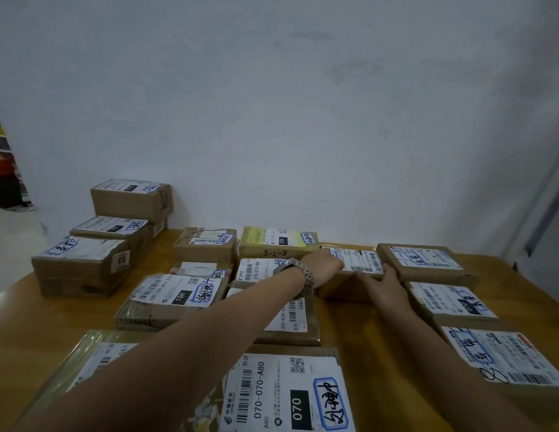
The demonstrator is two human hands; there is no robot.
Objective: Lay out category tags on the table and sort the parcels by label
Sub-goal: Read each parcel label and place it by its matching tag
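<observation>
So both arms are stretched way out over the wooden tabletop (359,332) here, meeting on one brown cardboard parcel with a white barcode label (359,263) near the far edge, close to the white wall (303,120). The left hand (326,268), with a metal-link wristwatch (298,272) on the wrist, lies on the parcel's left end; its fingers are mostly hidden, so I can't tell if they're clamping or just resting. The right hand (386,285) presses on the near right side, fingers (365,275) spread flat along the label edge, not curled around anything.

Just right of those fingers there's a column of three labelled cardboard boxes (453,300) with blue-outlined handwritten stickers. Left of the fingers sits a yellowish-green box marked 220 (276,243), and further left a stepped stack of brown cartons (116,232). Nearest the camera is a flat parcel with a big 070 label (287,397).
</observation>
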